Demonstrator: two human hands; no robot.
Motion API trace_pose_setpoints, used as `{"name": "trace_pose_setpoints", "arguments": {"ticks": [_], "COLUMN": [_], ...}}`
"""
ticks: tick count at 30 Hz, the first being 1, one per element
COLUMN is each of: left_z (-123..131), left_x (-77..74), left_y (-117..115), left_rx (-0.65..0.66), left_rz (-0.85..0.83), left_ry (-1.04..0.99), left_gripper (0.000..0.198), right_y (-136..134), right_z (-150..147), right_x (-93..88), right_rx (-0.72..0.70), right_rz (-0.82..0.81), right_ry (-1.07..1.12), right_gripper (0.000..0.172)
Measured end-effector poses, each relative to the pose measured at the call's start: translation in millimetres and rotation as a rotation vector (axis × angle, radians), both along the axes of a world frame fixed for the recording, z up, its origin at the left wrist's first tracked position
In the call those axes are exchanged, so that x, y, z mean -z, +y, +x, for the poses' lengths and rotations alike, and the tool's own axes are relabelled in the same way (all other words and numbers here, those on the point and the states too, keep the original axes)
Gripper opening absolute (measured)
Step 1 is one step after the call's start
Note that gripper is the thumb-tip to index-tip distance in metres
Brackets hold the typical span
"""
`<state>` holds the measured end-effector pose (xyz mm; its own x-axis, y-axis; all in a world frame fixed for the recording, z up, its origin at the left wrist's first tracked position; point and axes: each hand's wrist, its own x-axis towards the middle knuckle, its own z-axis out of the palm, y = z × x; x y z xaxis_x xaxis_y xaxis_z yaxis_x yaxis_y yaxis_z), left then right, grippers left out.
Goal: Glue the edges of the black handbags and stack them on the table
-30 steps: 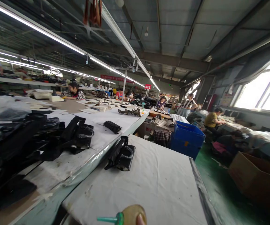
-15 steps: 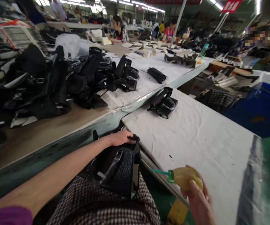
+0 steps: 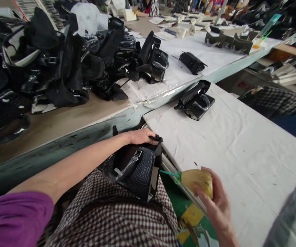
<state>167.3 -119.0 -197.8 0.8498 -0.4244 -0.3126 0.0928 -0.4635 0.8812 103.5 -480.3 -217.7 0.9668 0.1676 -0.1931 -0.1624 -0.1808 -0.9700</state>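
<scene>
A black crocodile-textured handbag [image 3: 144, 168] rests on my lap, its handle wrapped in clear plastic. My left hand [image 3: 144, 136] is closed on the bag's upper edge, the thumb and fingers pinching black material at the top corner. In my right hand [image 3: 214, 193] is a yellowish squeeze bottle [image 3: 196, 181] with a green cap and a thin green nozzle. The bottle lies tilted on its side, and its nozzle points left at the bag's open side edge. The nozzle tip is close to that edge; whether it touches, I cannot tell.
Another black handbag [image 3: 199, 103] lies on the white-covered table [image 3: 243, 151] to the right. A large heap of black bag parts [image 3: 60, 65] covers the left bench. Farther back are a black bundle [image 3: 192, 62] and olive-coloured pieces [image 3: 227, 43]. A person sits at the far bench.
The view has tilted down. My right hand has brought the bottle's nozzle closer to the bag's side edge. My left hand keeps its hold on the bag.
</scene>
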Motion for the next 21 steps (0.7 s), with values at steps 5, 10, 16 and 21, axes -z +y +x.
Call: {"name": "trace_pose_setpoints", "arguments": {"ticks": [5, 10, 16, 21], "left_z": [0.7, 1.0, -0.1, -0.7], "left_x": [0.6, -0.6, 1.6, 5.1], "left_y": [0.7, 2.1, 0.4, -1.8], "left_rx": [-0.022, -0.015, 0.002, 0.036], "left_rz": [-0.013, -0.017, -0.012, -0.023], "left_ry": [0.001, 0.015, 0.024, 0.030], "left_gripper": [0.039, 0.037, 0.037, 0.038], "right_y": [5.8, 12.0, 15.1, 6.6], "right_z": [4.0, 7.1, 10.9, 12.1], "right_x": [4.0, 8.1, 4.6, 1.9], "right_rx": [-0.022, -0.017, -0.003, -0.086], "right_rz": [-0.015, -0.020, -0.026, -0.058], "right_ry": [-0.031, -0.025, -0.039, -0.037], "right_gripper": [0.062, 0.064, 0.065, 0.062]}}
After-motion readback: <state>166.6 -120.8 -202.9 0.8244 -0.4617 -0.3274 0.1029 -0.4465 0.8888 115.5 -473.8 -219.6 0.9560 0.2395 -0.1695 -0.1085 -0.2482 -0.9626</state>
